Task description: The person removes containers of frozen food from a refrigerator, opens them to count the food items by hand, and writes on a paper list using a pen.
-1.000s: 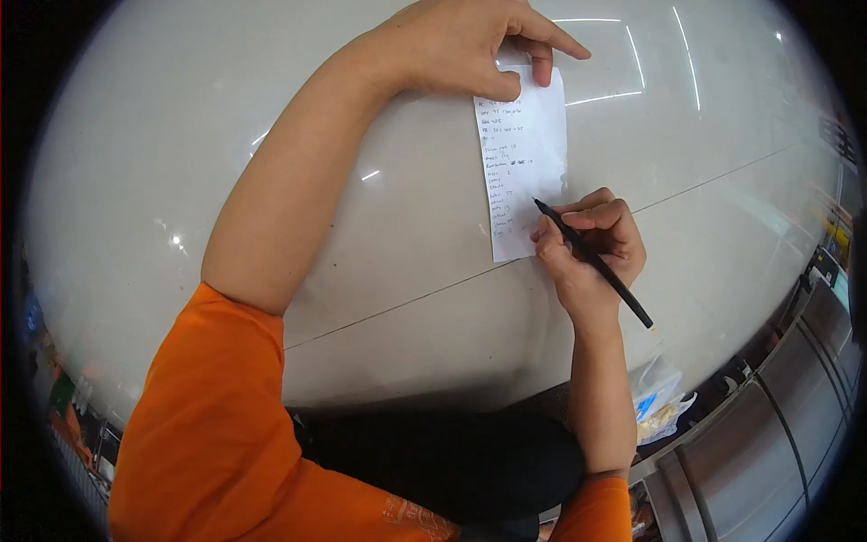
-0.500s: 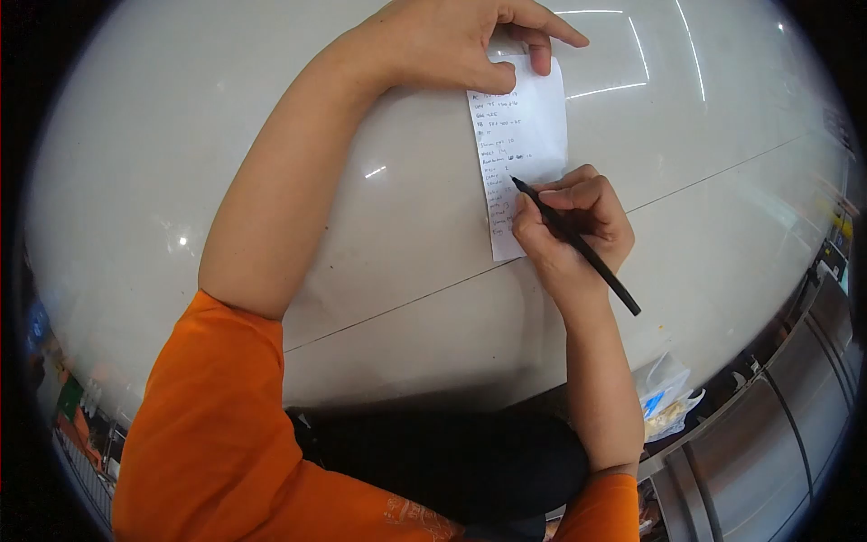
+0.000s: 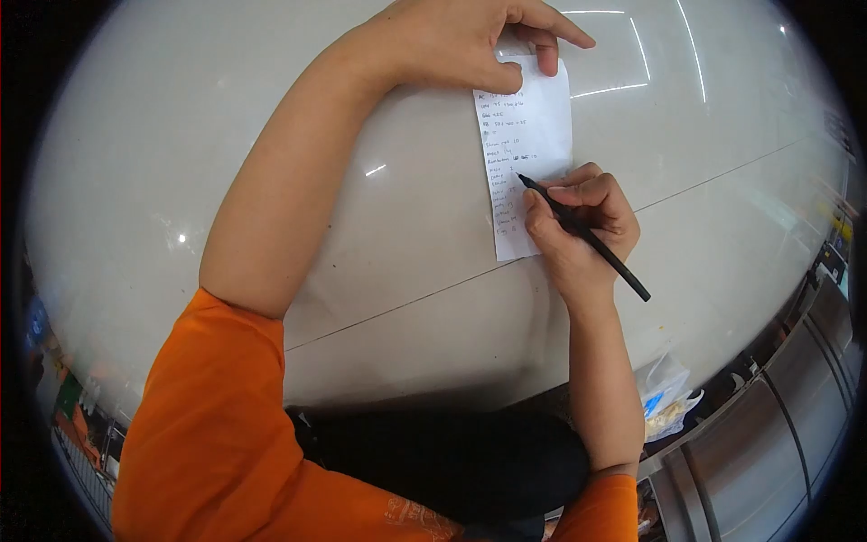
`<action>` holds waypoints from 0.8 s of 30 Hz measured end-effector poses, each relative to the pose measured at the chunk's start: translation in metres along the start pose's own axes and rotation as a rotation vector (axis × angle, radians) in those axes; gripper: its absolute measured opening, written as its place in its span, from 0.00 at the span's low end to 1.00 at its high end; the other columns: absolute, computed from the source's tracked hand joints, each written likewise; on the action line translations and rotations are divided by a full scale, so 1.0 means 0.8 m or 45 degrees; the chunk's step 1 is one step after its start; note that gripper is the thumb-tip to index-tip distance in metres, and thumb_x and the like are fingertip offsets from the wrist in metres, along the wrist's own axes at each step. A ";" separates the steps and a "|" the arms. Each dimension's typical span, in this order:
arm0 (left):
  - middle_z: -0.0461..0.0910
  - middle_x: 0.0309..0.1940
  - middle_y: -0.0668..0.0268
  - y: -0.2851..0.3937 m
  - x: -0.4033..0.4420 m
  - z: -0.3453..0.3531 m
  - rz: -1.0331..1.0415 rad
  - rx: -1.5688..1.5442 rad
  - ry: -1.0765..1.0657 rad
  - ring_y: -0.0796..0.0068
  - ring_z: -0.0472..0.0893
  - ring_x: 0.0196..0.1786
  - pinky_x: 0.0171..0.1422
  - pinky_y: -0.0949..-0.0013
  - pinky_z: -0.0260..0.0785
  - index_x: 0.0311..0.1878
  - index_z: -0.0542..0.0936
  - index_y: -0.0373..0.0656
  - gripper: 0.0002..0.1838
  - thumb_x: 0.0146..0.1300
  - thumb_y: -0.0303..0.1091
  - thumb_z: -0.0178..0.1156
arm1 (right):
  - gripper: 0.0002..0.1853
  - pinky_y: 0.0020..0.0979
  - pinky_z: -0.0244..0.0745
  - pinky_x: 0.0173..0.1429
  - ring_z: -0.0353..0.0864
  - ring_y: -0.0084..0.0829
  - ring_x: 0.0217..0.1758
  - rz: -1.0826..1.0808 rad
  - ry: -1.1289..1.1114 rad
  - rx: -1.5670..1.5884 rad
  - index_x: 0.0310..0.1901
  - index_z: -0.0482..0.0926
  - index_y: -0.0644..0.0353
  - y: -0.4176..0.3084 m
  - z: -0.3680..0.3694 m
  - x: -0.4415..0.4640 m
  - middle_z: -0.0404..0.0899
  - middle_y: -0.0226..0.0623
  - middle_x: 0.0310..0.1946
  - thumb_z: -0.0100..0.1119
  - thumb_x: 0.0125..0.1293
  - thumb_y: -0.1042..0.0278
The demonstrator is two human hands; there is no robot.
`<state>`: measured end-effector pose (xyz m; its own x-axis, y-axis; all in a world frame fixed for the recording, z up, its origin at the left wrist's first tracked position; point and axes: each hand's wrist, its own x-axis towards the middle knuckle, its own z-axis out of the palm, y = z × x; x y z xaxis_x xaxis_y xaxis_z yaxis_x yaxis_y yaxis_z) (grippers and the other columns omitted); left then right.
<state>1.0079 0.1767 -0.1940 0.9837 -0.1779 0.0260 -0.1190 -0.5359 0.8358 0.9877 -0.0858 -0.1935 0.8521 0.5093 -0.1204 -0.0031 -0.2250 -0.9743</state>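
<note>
A narrow white paper with a handwritten list lies on the pale glossy surface. My right hand grips a black pen and rests over the paper's lower right part. The pen's tip is at the writing, near the middle lines; I cannot tell whether it touches. At the paper's top, my left hand lies with its fingers apart, thumb on the top left corner and the other fingers reaching right past the top edge. Part of the list is hidden under my right hand.
The shiny pale surface has a thin dark seam running across it. Beyond its edge at lower right are a plastic bag and a grey metal panelled unit. Assorted items line the far left edge.
The paper and both hands appear shifted slightly right. My right hand has tilted a little, with the pen tip moving slightly right and its back end dropping lower.
</note>
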 end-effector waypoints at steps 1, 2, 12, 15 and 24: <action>0.89 0.43 0.68 0.000 0.001 -0.001 -0.003 -0.005 -0.004 0.66 0.76 0.45 0.60 0.65 0.63 0.63 0.85 0.48 0.34 0.47 0.33 0.64 | 0.14 0.18 0.72 0.37 0.76 0.16 0.32 -0.004 -0.006 -0.013 0.30 0.73 0.63 0.000 0.000 0.001 0.76 0.32 0.31 0.73 0.55 0.85; 0.89 0.43 0.68 0.000 0.001 -0.001 -0.007 -0.010 -0.008 0.66 0.76 0.45 0.60 0.65 0.63 0.63 0.85 0.48 0.34 0.47 0.33 0.64 | 0.15 0.20 0.73 0.38 0.76 0.17 0.33 -0.011 -0.022 -0.053 0.30 0.73 0.63 -0.001 0.000 0.001 0.76 0.33 0.32 0.73 0.55 0.86; 0.89 0.42 0.70 -0.011 -0.003 0.005 0.122 -0.053 0.048 0.67 0.76 0.45 0.60 0.66 0.64 0.65 0.84 0.49 0.35 0.47 0.32 0.63 | 0.16 0.22 0.74 0.40 0.75 0.19 0.34 -0.017 -0.061 -0.228 0.29 0.70 0.63 0.000 0.000 0.000 0.75 0.34 0.33 0.72 0.54 0.88; 0.89 0.42 0.70 -0.016 0.003 0.009 0.069 -0.076 0.024 0.68 0.76 0.45 0.61 0.66 0.64 0.65 0.84 0.50 0.35 0.47 0.31 0.63 | 0.16 0.22 0.74 0.41 0.75 0.19 0.34 -0.079 -0.098 -0.223 0.28 0.70 0.63 0.003 -0.003 0.001 0.75 0.34 0.33 0.72 0.54 0.87; 0.89 0.42 0.71 -0.012 0.002 0.010 0.038 -0.097 0.035 0.68 0.75 0.45 0.61 0.65 0.64 0.65 0.84 0.50 0.36 0.45 0.30 0.63 | 0.14 0.20 0.70 0.36 0.74 0.18 0.31 -0.148 -0.036 -0.187 0.28 0.72 0.63 0.010 -0.003 0.003 0.75 0.32 0.28 0.71 0.53 0.86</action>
<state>1.0097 0.1749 -0.2067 0.9834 -0.1695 0.0656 -0.1386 -0.4661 0.8738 0.9908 -0.0883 -0.2007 0.8273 0.5616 -0.0158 0.1726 -0.2808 -0.9441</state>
